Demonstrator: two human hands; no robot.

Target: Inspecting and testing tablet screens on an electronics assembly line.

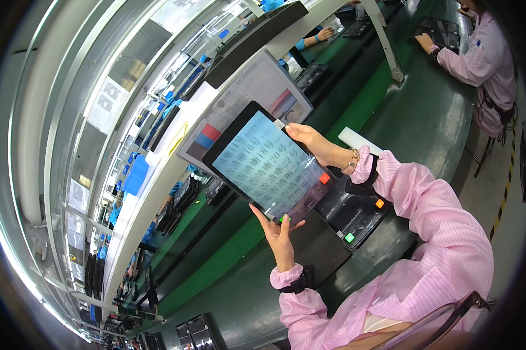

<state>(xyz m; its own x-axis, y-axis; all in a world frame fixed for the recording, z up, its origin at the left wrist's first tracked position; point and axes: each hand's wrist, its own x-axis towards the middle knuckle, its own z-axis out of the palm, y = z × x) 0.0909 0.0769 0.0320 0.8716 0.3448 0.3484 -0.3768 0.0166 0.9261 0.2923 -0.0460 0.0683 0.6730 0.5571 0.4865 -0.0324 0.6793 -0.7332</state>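
A black-framed tablet with a lit, pale blue screen is held up, tilted, above the workbench. My left hand grips its lower edge, thumb on the front near a green sticker, with some fingers hidden behind. At the opposite, upper right edge, my right hand closes on the tablet, thumb at the rim beside a small white tag. An orange sticker marks the corner nearest my right wrist. Below lies a second dark tablet with orange and green stickers, partly covered by the raised one.
A dark mat lies under the second tablet, and a white bar-shaped object beyond it. Behind the raised tablet stands a framed printed sheet. A blue bin sits on the shelf. A co-worker in pink works at the far right.
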